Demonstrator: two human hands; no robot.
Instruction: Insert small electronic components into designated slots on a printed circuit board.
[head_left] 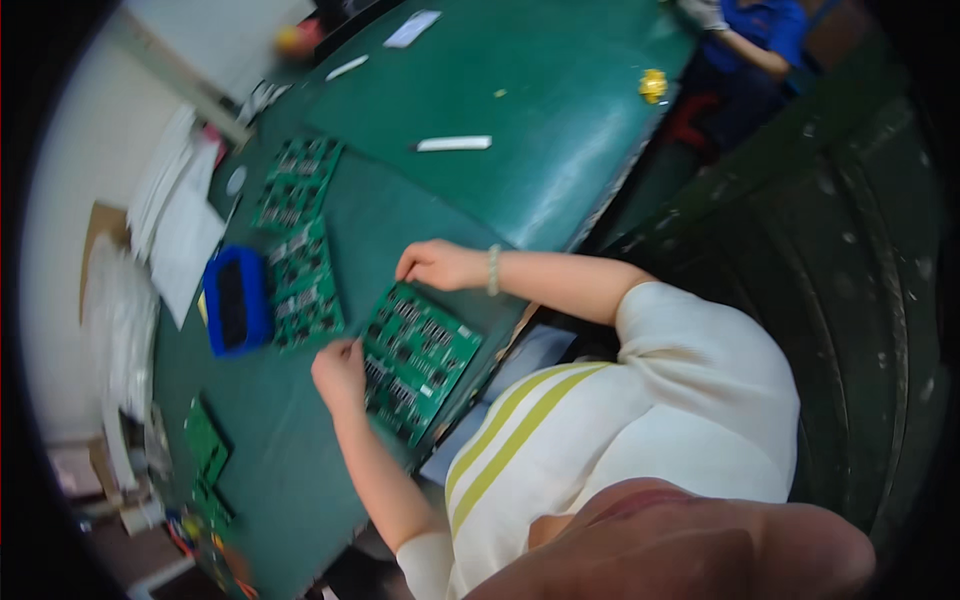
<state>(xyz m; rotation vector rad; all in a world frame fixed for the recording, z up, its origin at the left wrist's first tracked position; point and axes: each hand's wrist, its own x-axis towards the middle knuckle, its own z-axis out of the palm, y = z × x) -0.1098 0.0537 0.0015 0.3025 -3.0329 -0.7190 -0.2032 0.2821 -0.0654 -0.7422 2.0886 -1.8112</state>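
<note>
Green table (300, 480) carries two board panels (300, 240) lying apart by a blue box (237, 300); one board (415, 360) is in work near its edge, left hand (340, 370) and right hand (440, 265) each pinching a corner

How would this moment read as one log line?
left hand: holds circuit board near edge | right hand: grips far edge | board: over green table | beside: blue tray

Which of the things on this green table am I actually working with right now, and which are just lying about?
In hand:
- green circuit board, held at its edges by left hand and right hand

Lying about:
- more circuit boards
- blue tray
- white marker
- paper stacks
- yellow object
</note>
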